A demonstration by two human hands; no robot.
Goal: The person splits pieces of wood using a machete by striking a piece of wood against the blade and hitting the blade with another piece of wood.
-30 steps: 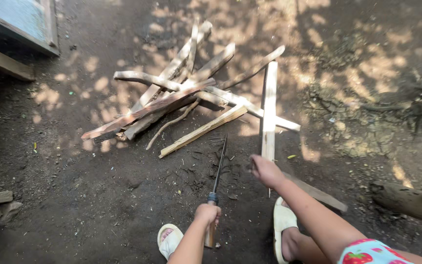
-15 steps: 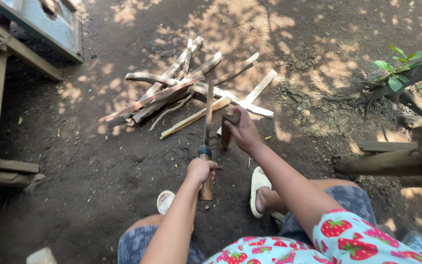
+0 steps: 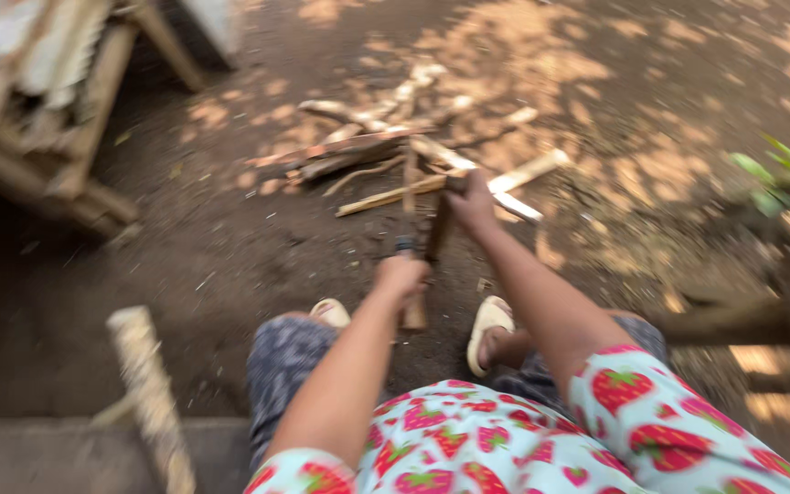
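Single head view, looking steeply down and forward, close, motion-blurred

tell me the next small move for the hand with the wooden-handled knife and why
Probably a short, controlled chop down into the top of the upright brown wood stick. The left hand holds the long wooden-handled knife beside it, and the right hand grips the stick's top, so those fingers should stay clear. Blur hides blade contact.

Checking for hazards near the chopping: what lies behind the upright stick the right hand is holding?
Behind the upright stick, held by the right hand, lies a pile of split wood on bare dirt. The hand and stick hide part of the pile; motion blur hides detail.
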